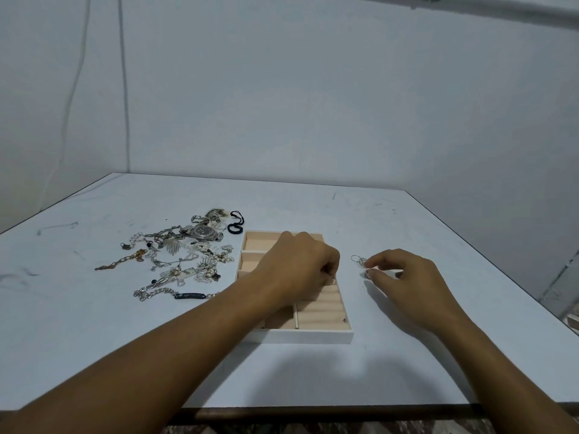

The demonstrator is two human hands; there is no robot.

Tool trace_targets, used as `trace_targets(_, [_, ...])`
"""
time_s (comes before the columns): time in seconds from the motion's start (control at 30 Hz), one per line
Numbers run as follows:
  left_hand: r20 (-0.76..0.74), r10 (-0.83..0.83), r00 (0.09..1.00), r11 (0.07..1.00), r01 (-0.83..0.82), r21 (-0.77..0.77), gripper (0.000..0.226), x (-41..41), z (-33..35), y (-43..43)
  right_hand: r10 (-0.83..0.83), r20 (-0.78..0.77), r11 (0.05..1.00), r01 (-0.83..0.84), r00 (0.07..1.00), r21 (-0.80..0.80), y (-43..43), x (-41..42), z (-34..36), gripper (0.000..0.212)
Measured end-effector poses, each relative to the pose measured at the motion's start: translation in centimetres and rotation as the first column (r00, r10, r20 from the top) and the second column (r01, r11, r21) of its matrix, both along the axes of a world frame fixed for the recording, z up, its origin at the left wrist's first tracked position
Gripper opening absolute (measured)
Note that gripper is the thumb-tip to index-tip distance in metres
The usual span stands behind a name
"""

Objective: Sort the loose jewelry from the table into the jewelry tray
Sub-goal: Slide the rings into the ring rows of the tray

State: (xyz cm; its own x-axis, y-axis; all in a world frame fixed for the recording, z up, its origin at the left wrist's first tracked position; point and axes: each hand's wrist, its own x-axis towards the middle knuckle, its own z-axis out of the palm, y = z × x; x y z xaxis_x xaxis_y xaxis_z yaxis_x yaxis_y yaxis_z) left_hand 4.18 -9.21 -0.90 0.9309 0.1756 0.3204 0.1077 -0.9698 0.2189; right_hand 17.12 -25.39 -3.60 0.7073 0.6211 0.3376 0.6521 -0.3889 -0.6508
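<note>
The left hand [297,267] is held over the middle of the jewelry tray [307,337], knuckles up and fingers curled down toward the ridged ring rolls [326,305]. The fingertips are bunched together, but whether anything is pinched between them cannot be told. The right hand [407,277] is set on the table [313,377] just to the right of the tray. Its thumb and forefinger are closed on a cluster of small silver pieces [362,264], from which a thin wire hoop sticks out toward the tray, and the other fingers are loosely bent. The tray is white outside and lined in beige, and plain compartments [260,242] can be seen at its far end, beyond the left hand. Nothing can be made out in the parts left uncovered. The loose jewelry [181,255] is spread in a tangled heap to the left of the tray, close to its wall. A wristwatch [203,232] and a black cord [235,222] are found at the far side of the heap, and a chain bracelet with a dark plate [188,296] lies at its near edge, close by the left forearm. A plain pale wall [313,104] is seen behind the table.
</note>
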Motion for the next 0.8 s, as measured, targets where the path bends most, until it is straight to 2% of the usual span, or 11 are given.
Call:
trace_targets(0.2, [0.049, -0.064, 0.997, 0.992, 0.058, 0.113, 0.019, -0.2, -0.6, 0.5, -0.008, -0.002, 1.000, 0.008, 1.000, 0.025, -0.2, 0.3, -0.1, 0.012])
trace_targets(0.33, [0.071, -0.025, 0.997, 0.998, 0.021, 0.058, 0.015, -0.2, -0.6, 0.0, 0.000, -0.001, 1.000, 0.000, 1.000, 0.023, 0.0, 0.1, -0.2, 0.015])
trace_targets(0.43, [0.034, 0.000, 0.999, 0.998, -0.002, 0.065, 0.015, -0.2, -0.7, -0.3, 0.002, 0.004, 1.000, -0.002, 1.000, 0.021, 0.0, 0.1, -0.3, 0.014])
trace_targets(0.6, [-0.043, 0.017, 0.999, 0.986, -0.010, 0.165, 0.021, -0.4, -0.4, -0.7, -0.011, -0.003, 1.000, 0.011, 1.000, 0.010, -0.4, 0.3, -0.1, 0.013])
trace_targets(0.8, [-0.010, -0.026, 1.000, 0.968, 0.028, 0.251, 0.018, -0.8, -0.8, -0.7, -0.065, 0.019, 0.983, 0.068, 0.998, -0.169, -0.2, 0.8, -0.1, 0.005])
